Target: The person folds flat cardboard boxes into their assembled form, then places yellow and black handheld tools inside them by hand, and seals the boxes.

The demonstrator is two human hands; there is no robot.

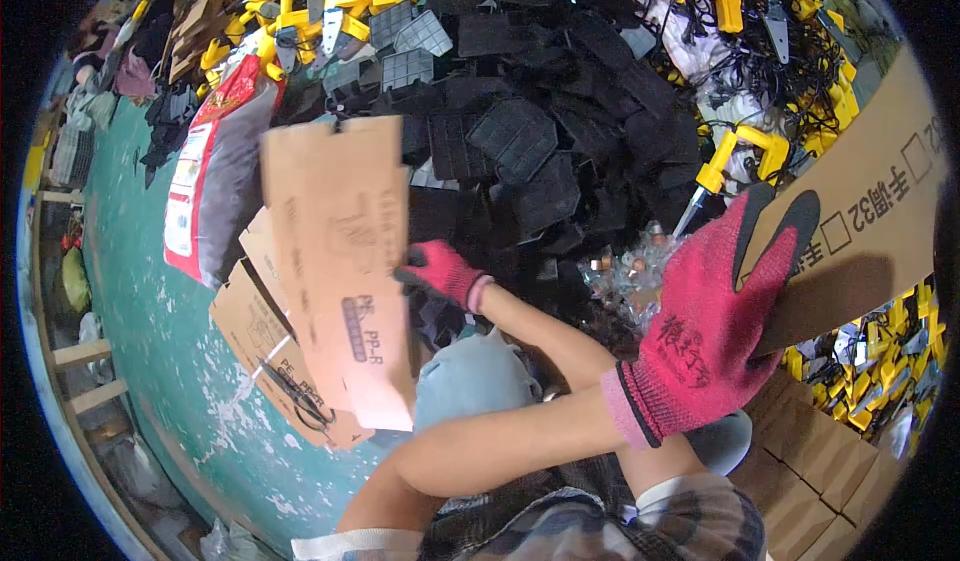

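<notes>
My forearms cross, the left one over the right. My left hand [705, 326], in a red glove with black fingertips, reaches to the right and grips a flattened brown carton [850, 251] with dark printing. My right hand [447, 273], gloved the same way, reaches to the left. Its fingers close on the edge of another flat carton [335, 251], which stands up and looks slightly blurred. Below that carton, more flattened cartons [262, 336] lie on the floor, with a black looped item [300, 399] on them.
Dark flat panels [510, 141] are heaped ahead, with yellow-handled tools [345, 1] behind. A red-and-white sack [215, 181] stands on the green floor [130, 231]. Small clear bags [630, 271] lie near my left hand. Brown boxes [815, 461] and yellow items [870, 376] are at lower right.
</notes>
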